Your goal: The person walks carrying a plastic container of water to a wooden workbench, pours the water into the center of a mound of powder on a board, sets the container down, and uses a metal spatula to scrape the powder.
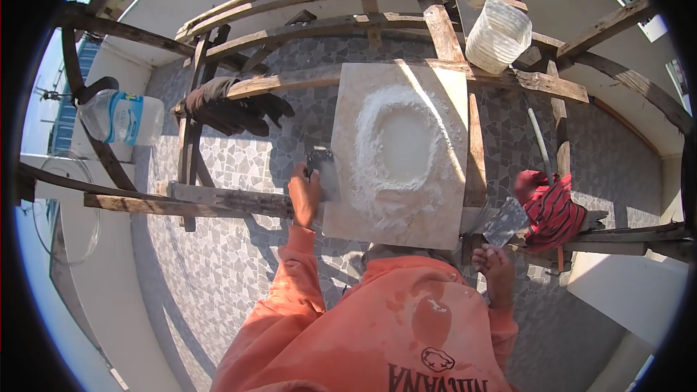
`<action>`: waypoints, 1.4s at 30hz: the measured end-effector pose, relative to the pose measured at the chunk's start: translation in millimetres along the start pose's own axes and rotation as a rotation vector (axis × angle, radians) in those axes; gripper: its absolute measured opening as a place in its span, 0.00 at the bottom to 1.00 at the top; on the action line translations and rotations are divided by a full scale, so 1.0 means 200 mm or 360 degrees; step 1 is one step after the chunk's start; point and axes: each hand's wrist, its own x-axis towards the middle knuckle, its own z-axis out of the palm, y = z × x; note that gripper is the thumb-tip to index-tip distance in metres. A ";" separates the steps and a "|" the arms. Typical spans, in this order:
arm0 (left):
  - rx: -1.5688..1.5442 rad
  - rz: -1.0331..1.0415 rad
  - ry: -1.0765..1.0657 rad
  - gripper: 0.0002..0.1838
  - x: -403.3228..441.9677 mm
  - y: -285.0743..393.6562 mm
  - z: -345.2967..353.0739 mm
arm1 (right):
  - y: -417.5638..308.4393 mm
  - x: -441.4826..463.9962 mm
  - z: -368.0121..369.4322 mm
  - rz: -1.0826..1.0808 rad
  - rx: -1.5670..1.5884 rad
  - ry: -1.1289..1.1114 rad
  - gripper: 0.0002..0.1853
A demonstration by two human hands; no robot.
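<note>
Beside the powdery board (345, 222), left hand (305, 192) grips seemingly a scraper (319, 159); right hand (498, 267), a metal blade (506, 223).

The low air over the surface (450, 91) is open, so the left hand (305, 192) has a free way in across its left edge to the ring of white powder (403, 181). Just beside that wrist, a plank (189, 199) narrows the way outward. Dark cloth (232, 105) hangs farther off, and a bucket (499, 35) blocks the far right corner. Rightward, striped cloth (552, 210) crowds the scraper (506, 222).
</note>
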 end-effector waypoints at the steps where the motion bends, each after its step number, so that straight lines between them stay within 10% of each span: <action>1: 0.0004 0.0034 0.0017 0.17 0.01 -0.05 0.02 | 0.00 0.00 0.00 0.0000 0.0000 -0.0012 0.14; 18: -0.0745 -0.0188 -0.0288 0.07 -0.19 0.00 0.18 | -0.03 0.02 0.02 -0.0006 0.0029 -0.0010 0.14; 35: -0.0372 -0.0004 -0.0202 0.14 -0.22 0.52 0.10 | -0.05 0.03 0.01 -0.0023 0.0013 -0.0024 0.14; 42: -0.0435 -0.0044 0.0000 0.12 -0.33 0.25 -0.02 | -0.04 0.02 -0.02 -0.0015 0.0053 0.0012 0.14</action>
